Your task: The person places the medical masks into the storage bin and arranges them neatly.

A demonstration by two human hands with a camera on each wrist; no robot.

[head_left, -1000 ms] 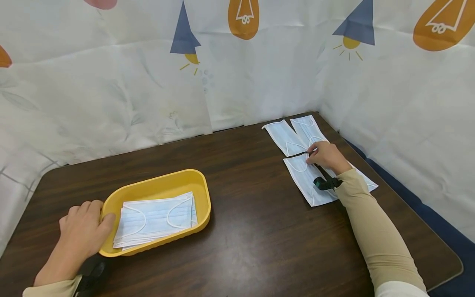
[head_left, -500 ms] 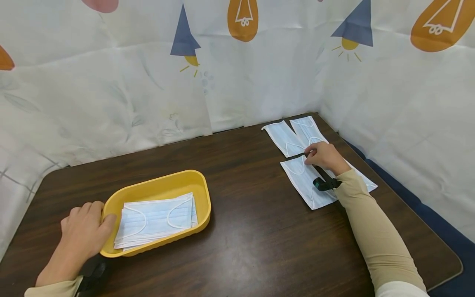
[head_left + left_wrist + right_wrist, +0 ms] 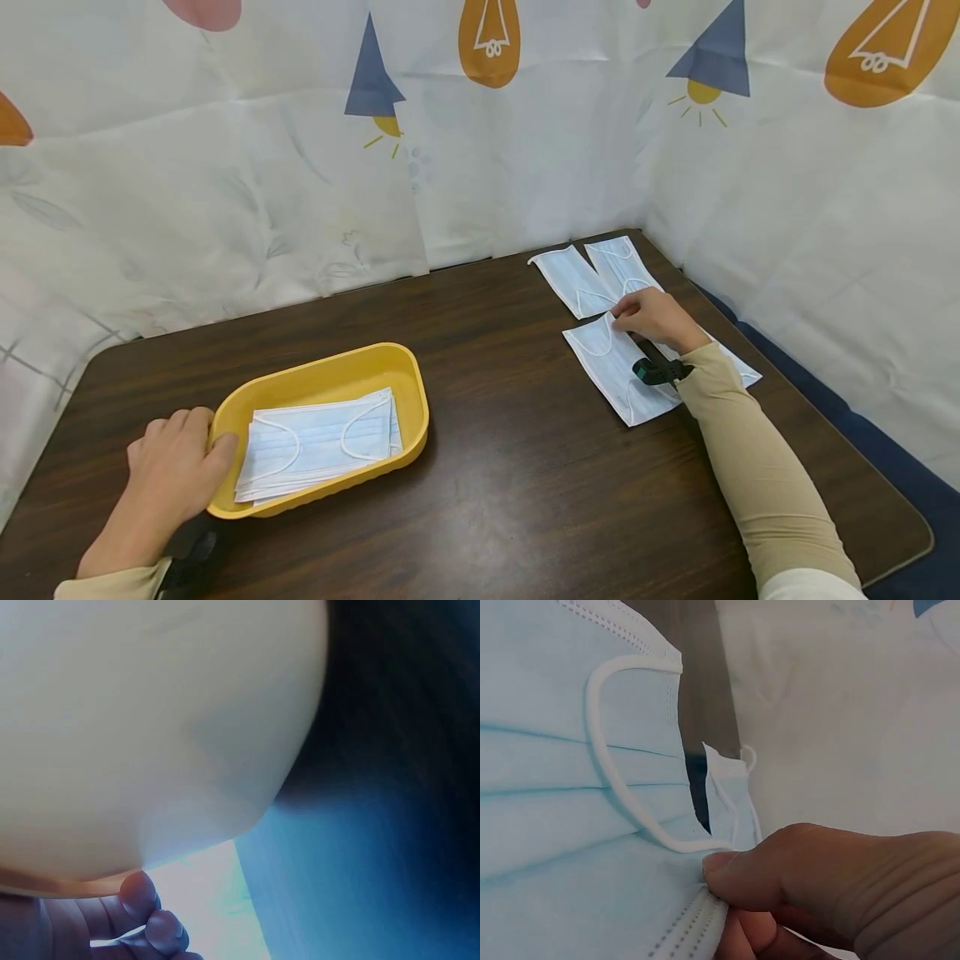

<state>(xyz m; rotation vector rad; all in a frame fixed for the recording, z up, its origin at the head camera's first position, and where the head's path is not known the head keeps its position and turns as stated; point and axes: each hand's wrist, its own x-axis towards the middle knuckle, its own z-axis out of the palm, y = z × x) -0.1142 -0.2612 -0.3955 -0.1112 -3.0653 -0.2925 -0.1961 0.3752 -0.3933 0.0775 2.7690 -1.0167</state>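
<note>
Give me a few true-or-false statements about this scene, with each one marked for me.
1. The left hand grips the bin. True.
2. The bin is blue. False: it is yellow.
3. The right hand pinches a mask by its edge. True.
4. Every mask is in the bin. False: other masks lie on the table.
5. The table is dark brown. True.

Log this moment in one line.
Left hand: grips yellow tray | Right hand: pinches face mask at its edge | Mask stack: inside tray
</note>
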